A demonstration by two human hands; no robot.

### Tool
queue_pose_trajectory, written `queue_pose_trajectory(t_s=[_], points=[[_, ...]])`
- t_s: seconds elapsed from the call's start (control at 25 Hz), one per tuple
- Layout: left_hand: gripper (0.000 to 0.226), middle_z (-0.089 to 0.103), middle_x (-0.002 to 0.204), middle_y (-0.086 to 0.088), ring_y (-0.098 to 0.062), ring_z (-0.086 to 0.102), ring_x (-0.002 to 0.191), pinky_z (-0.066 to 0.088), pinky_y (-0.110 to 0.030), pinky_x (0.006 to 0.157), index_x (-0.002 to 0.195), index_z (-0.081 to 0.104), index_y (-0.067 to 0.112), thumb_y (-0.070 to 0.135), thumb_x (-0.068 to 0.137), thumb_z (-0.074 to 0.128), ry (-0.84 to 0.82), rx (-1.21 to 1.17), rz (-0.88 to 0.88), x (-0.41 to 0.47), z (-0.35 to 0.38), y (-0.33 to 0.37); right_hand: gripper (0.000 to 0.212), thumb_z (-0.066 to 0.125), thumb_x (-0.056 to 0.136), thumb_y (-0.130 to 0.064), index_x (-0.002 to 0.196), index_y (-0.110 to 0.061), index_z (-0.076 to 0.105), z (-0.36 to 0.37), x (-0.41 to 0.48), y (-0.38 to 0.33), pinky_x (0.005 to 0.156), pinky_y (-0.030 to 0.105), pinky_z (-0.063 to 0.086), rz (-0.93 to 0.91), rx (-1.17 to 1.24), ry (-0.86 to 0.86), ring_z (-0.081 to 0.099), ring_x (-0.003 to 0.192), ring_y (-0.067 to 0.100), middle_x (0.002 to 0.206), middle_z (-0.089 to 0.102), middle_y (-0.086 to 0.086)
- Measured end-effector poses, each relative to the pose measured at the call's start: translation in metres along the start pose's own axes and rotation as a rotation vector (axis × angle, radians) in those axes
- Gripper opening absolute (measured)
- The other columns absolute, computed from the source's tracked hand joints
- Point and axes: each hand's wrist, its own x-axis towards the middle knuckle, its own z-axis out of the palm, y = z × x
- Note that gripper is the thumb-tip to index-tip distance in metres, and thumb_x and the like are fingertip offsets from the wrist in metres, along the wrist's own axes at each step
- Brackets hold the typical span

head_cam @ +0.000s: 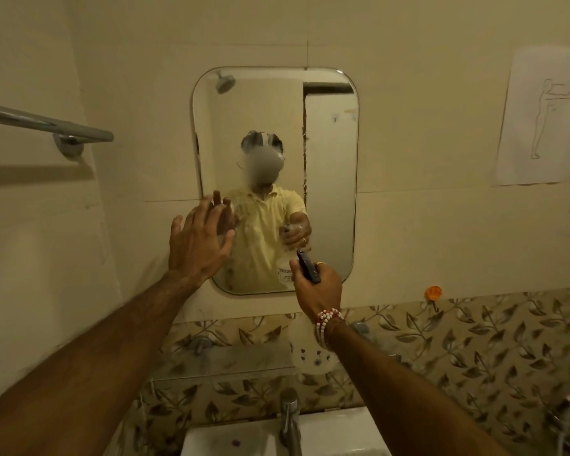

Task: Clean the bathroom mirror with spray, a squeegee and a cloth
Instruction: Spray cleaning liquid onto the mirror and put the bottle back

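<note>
A rounded rectangular mirror point(329, 153) hangs on the cream tiled wall ahead. My right hand point(316, 286) grips a spray bottle with a dark trigger head point(308, 266), its nozzle aimed at the mirror's lower part. The bottle's body is mostly hidden by that hand; its pale lower end point(313, 355) shows below my wrist. My left hand point(199, 238) is raised with fingers spread, close to the mirror's lower left edge, holding nothing. No squeegee or cloth is in view.
A metal towel rail point(46, 125) juts from the left wall. Below the mirror runs a glass shelf point(224, 363), then a tap point(290, 419) over a white basin point(343, 432). Paper sheets point(537, 116) hang at right, with an orange hook point(433, 292) below.
</note>
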Motion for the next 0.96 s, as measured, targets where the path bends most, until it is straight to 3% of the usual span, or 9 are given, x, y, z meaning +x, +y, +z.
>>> queue_pose_trajectory(t_s=[0.16, 0.44, 0.52, 0.6, 0.68, 0.84, 0.96], points=[[0.057, 0.031, 0.167, -0.010, -0.031, 0.041, 0.146, 0.024, -0.058, 0.121, 0.150, 0.044, 0.019, 0.044, 0.100, 0.054, -0.012, -0.012, 0.013, -0.003, 0.004, 0.007, 0.043, 0.068, 0.084, -0.053, 0.058, -0.022, 0.055, -0.012, -0.005, 0.011, 0.045, 0.021, 0.032, 0.040, -0.113, 0.024, 0.049, 0.048, 0.012, 0.053, 0.054, -0.005], [0.059, 0.032, 0.166, -0.011, -0.031, 0.042, 0.146, 0.025, -0.058, 0.120, 0.152, 0.043, 0.018, 0.043, 0.100, 0.055, -0.006, -0.033, 0.039, -0.003, 0.012, 0.020, 0.028, 0.070, 0.089, -0.039, 0.093, -0.012, 0.071, -0.045, -0.002, 0.039, 0.052, 0.019, 0.038, 0.073, -0.023, 0.120, 0.058, 0.063, 0.011, 0.070, 0.064, -0.002], [0.060, 0.032, 0.165, -0.010, -0.031, 0.041, 0.146, 0.026, -0.058, 0.119, 0.152, 0.043, 0.018, 0.044, 0.099, 0.056, -0.017, -0.039, 0.052, -0.004, 0.016, 0.027, 0.029, 0.071, 0.088, -0.040, 0.086, -0.011, 0.071, -0.054, 0.000, 0.045, 0.054, 0.021, 0.042, 0.100, -0.032, 0.139, 0.060, 0.063, 0.017, 0.069, 0.067, 0.002], [0.060, 0.032, 0.165, -0.009, -0.032, 0.042, 0.145, 0.028, -0.057, 0.119, 0.152, 0.043, 0.018, 0.044, 0.099, 0.056, -0.018, -0.038, 0.069, -0.005, 0.021, 0.033, 0.036, 0.071, 0.086, -0.044, 0.068, -0.013, 0.067, -0.061, 0.001, 0.053, 0.055, 0.026, 0.046, 0.144, -0.060, 0.150, 0.059, 0.056, 0.020, 0.060, 0.065, 0.004], [0.061, 0.032, 0.165, -0.008, -0.031, 0.042, 0.144, 0.027, -0.056, 0.120, 0.152, 0.043, 0.018, 0.044, 0.098, 0.057, -0.022, -0.046, 0.080, -0.005, 0.026, 0.038, 0.044, 0.071, 0.084, -0.047, 0.055, -0.017, 0.059, -0.069, 0.000, 0.060, 0.051, 0.026, 0.042, 0.157, -0.110, 0.168, 0.051, 0.048, 0.018, 0.050, 0.057, 0.001], [0.061, 0.030, 0.166, -0.009, -0.035, 0.040, 0.144, 0.029, -0.059, 0.119, 0.152, 0.043, 0.018, 0.042, 0.098, 0.059, -0.020, -0.072, 0.102, -0.006, 0.034, 0.046, 0.031, 0.071, 0.086, -0.043, 0.066, -0.021, 0.066, -0.077, 0.001, 0.066, 0.051, 0.026, 0.048, 0.059, -0.070, 0.139, 0.059, 0.054, 0.018, 0.059, 0.065, 0.002], [0.064, 0.028, 0.167, -0.010, -0.033, 0.036, 0.148, 0.027, -0.060, 0.120, 0.154, 0.040, 0.019, 0.044, 0.097, 0.057, -0.042, -0.085, 0.125, -0.009, 0.042, 0.054, 0.023, 0.073, 0.087, -0.035, 0.068, -0.035, 0.061, -0.076, -0.001, 0.063, 0.047, 0.013, 0.043, -0.015, 0.014, 0.137, 0.053, 0.053, 0.009, 0.060, 0.061, -0.005]])
